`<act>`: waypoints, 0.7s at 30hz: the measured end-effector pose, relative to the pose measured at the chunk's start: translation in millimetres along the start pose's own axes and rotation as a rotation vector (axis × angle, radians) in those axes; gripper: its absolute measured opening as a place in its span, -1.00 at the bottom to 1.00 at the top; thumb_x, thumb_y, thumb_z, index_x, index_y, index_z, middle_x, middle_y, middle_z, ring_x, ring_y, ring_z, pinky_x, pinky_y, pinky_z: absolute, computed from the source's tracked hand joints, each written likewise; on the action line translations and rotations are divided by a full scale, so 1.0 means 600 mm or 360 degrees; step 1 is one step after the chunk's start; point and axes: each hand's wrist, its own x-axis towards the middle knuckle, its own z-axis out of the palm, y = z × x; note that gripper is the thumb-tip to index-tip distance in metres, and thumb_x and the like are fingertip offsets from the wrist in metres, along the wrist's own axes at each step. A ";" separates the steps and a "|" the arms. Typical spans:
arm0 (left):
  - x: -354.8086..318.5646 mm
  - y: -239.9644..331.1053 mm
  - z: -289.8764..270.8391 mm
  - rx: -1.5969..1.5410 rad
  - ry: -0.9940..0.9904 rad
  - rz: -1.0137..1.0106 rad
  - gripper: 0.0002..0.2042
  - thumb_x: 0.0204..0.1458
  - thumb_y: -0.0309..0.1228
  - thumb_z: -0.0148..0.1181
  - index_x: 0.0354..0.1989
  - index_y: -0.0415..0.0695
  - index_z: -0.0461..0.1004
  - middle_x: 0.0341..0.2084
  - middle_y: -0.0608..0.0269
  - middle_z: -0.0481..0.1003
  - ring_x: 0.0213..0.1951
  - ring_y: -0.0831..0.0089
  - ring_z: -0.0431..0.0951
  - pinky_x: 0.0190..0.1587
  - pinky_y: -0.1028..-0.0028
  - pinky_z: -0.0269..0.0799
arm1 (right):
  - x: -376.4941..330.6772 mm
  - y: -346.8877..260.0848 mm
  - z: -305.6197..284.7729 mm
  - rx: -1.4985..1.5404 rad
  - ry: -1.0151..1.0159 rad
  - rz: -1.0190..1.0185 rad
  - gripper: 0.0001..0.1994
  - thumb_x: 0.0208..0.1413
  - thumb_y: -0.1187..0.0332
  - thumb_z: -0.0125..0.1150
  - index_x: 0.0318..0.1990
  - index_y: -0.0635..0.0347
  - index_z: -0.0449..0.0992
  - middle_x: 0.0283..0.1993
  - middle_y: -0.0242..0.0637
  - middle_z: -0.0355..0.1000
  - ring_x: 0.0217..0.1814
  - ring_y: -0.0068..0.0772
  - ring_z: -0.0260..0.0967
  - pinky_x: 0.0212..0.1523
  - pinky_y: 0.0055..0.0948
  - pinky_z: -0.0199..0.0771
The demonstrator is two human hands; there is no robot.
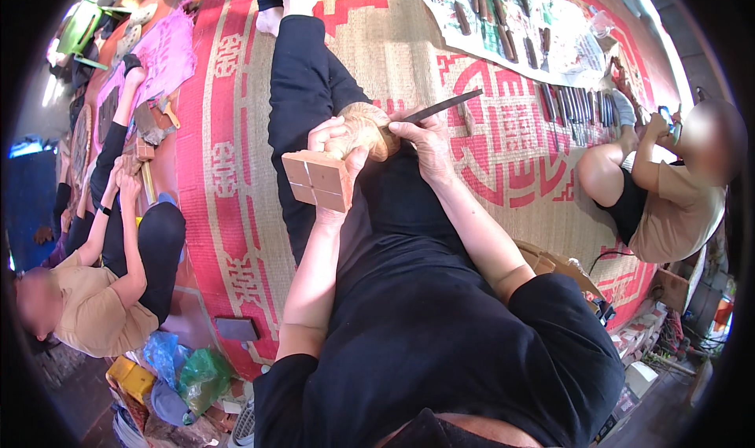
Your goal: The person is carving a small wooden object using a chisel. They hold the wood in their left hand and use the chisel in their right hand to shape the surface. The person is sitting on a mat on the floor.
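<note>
A carved wooden figure [363,125] with a square tan base [314,182] lies over my lap, its base turned toward me. My left hand [356,162] is closed round the figure just above the base, thumb on the right side and fingers on the left. In my right hand [429,145] is a slim, dark, flat file [448,104], pinched between thumb and fingers. It slants up to the right, and its near end is at the figure's right side. The hand hides where the file meets the wood.
I sit on a red and straw-coloured patterned mat [507,133]. Several carving tools lie on a white sheet [566,55], with more chisels [578,106] in a row below. Co-workers sit at left [102,298] and right [684,188]. Plastic bags [206,381] lie lower left.
</note>
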 end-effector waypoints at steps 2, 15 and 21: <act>0.000 -0.002 0.001 -0.0040 0.0004 -0.0021 -0.60 0.01 -0.32 0.31 -0.07 -0.24 0.33 -0.03 0.09 0.37 0.08 0.30 0.36 0.17 0.30 0.25 | 0.013 0.007 -0.013 0.0047 0.0013 0.0092 -0.94 0.00 0.54 0.25 -0.36 0.29 0.51 -0.39 -0.25 0.54 -0.38 -0.49 0.47 -0.27 -0.53 0.48; -0.001 0.004 -0.001 0.0061 0.0008 0.0007 -0.63 -0.01 -0.40 0.33 -0.09 -0.23 0.34 -0.05 0.10 0.37 0.05 0.30 0.38 0.15 0.32 0.27 | -0.012 -0.007 0.009 0.0113 -0.0004 0.0058 -0.87 -0.06 0.56 0.31 -0.31 0.24 0.54 -0.27 -0.31 0.51 -0.27 -0.56 0.39 -0.15 -0.54 0.36; 0.000 0.006 0.000 -0.0011 0.0041 0.0007 -0.62 -0.01 -0.38 0.33 -0.08 -0.24 0.34 -0.05 0.10 0.36 0.05 0.32 0.38 0.15 0.33 0.27 | -0.017 0.003 0.021 0.0167 0.0020 -0.0038 -0.89 -0.07 0.55 0.32 -0.37 0.20 0.52 -0.34 -0.39 0.49 -0.32 -0.62 0.37 -0.22 -0.59 0.31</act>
